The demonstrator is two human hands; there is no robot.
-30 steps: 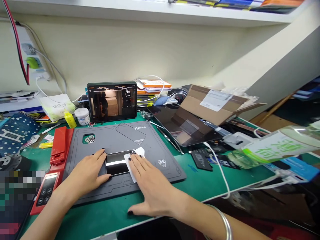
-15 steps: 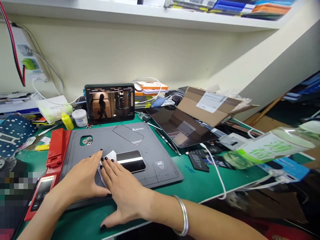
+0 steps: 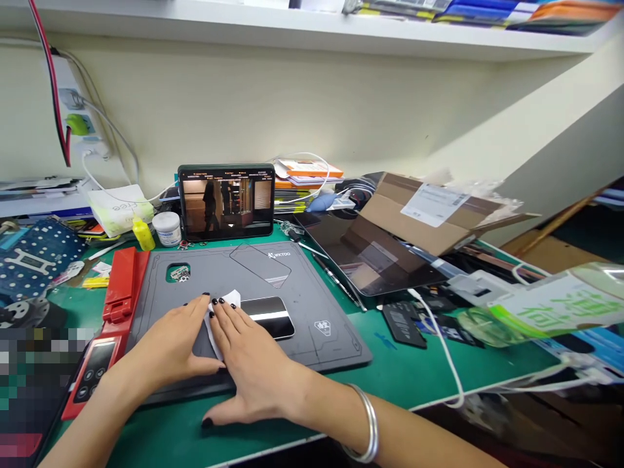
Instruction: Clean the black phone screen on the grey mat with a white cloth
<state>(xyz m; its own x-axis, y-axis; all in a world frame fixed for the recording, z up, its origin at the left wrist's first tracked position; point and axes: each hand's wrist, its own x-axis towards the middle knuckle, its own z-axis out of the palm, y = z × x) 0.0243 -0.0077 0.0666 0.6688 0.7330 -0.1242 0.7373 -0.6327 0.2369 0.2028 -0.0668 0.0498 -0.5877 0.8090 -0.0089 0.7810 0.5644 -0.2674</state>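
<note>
My right hand [image 3: 258, 367] lies flat, fingers together, thumb splayed wide, on a thin white wipe [image 3: 233, 298] (cloth or paper, not sure) at the L end of a glossy black rounded-corner phone [image 3: 270, 316], centre of frame, a bit low. No pinch there — just fingers laid on top. My left hand [image 3: 175, 341] makes a wide C, thumb well apart from fingers, around that same end; whether it grips the phone's edge I can't say, b/c wipe + right hand hide it. Phone's flat on the grey rectangular work mat [image 3: 312, 296] w/ white lettering, mid-frame. Change: approx 1 sec ago the wipe covered the R end; now it's at L, R end bare — so I'd judge this wiping pass is at its left limit. Glare's too strong to tell if any smudges are left.
</note>
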